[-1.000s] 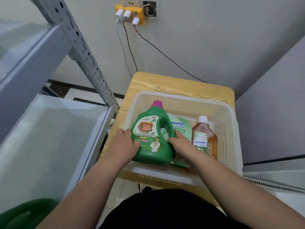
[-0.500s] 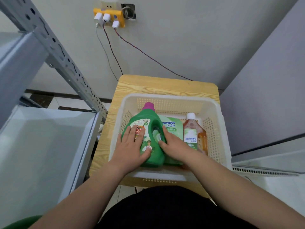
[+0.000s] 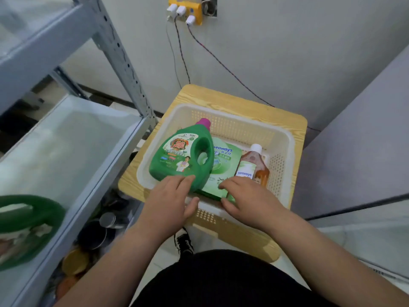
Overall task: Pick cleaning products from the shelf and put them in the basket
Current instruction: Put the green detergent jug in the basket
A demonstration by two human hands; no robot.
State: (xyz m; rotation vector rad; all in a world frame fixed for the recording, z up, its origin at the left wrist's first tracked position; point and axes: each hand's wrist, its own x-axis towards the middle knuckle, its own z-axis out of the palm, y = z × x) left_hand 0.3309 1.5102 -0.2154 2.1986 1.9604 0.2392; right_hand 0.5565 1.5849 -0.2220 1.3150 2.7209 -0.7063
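Note:
A white perforated basket (image 3: pixel 285 138) sits on a small wooden table (image 3: pixel 245 105). Inside it lie a green detergent jug with a purple cap (image 3: pixel 177 158), a green Seaways refill pouch (image 3: pixel 221 169) and an amber Seaways bottle with a white cap (image 3: pixel 256 165). My left hand (image 3: pixel 170 202) hovers at the basket's near rim, its relaxed fingers just touching the jug's base. My right hand (image 3: pixel 250 200) rests over the near rim with loosely bent fingers touching the pouch's lower edge. Neither hand holds anything. A second green jug (image 3: pixel 26 227) stands on the shelf at far left.
The grey metal shelf (image 3: pixel 73 156) with its perforated upright (image 3: pixel 124 63) stands left of the table. Under the shelf on the floor lie dark round objects and tins (image 3: pixel 95 231). A yellow power adapter (image 3: pixel 188 7) with cables hangs on the wall. A grey panel (image 3: pixel 358 138) stands at right.
Both hands let go of the green jug, which lies in the basket, and pulled back toward the near rim. The camera swung left, so the shelf's second jug came into view.

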